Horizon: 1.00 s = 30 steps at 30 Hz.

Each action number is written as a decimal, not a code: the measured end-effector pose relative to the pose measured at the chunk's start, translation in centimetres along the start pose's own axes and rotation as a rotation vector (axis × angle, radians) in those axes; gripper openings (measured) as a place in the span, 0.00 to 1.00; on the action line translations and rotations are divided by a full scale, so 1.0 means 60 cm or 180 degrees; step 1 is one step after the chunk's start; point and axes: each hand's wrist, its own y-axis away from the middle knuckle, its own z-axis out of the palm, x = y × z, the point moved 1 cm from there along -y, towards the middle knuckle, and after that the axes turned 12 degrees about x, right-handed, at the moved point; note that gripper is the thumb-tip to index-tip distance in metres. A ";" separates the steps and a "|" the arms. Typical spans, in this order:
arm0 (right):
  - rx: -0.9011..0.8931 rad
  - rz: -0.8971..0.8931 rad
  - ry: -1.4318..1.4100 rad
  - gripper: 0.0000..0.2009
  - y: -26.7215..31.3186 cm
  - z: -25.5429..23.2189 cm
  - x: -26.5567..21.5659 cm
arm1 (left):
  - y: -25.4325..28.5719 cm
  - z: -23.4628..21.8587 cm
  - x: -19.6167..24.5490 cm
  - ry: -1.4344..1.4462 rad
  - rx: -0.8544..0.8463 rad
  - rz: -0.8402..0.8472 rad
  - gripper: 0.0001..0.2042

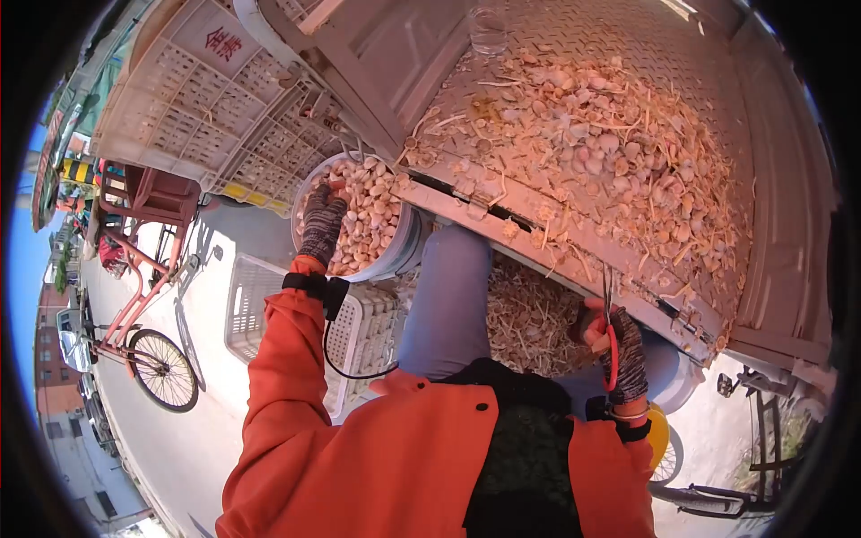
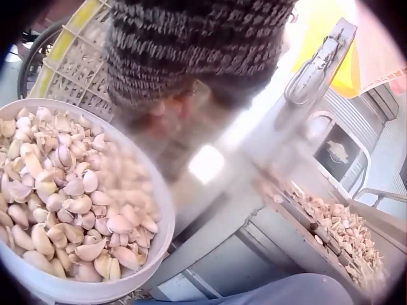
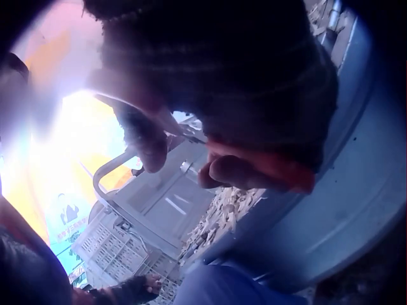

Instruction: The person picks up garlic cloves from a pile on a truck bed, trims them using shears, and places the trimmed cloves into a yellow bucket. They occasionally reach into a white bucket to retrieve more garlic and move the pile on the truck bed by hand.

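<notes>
My left hand (image 1: 325,218), in a grey-and-black knit glove with bare fingertips, is over a white bucket (image 1: 411,247) full of loose garlic cloves (image 1: 369,215). In the left wrist view its fingers are blurred and partly hidden by the glove, so I cannot tell whether they hold a clove. The right hand (image 1: 631,360), gloved alike, grips red-handled scissors (image 1: 613,354) whose blades point up toward the truck bed's edge. A broad heap of garlic cloves (image 1: 619,152), mixed with dry stalks and skins, lies on the metal truck bed (image 1: 583,40) in front of me.
Plastic crates (image 1: 179,81) stand at the upper left, and a white basket (image 1: 254,303) sits below the bucket. Dry skins and stalks (image 1: 529,327) lie on the ground by my knee (image 1: 446,287). Farther left stands a red cargo tricycle (image 1: 134,305). A clear cup (image 1: 487,31) stands on the bed.
</notes>
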 end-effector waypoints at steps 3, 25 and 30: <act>0.0017 0.0694 -0.0935 0.21 -0.017 0.009 0.027 | -0.028 0.017 -0.031 -0.0395 -0.0583 -0.0828 0.27; 0.0408 -0.1449 0.1170 0.26 0.026 -0.128 0.038 | 0.208 0.539 0.555 -0.0585 -0.1945 0.3747 0.15; 0.0605 -0.1409 0.0992 0.24 0.035 -0.130 0.026 | 0.196 0.535 0.607 -0.1851 -0.2942 0.2706 0.14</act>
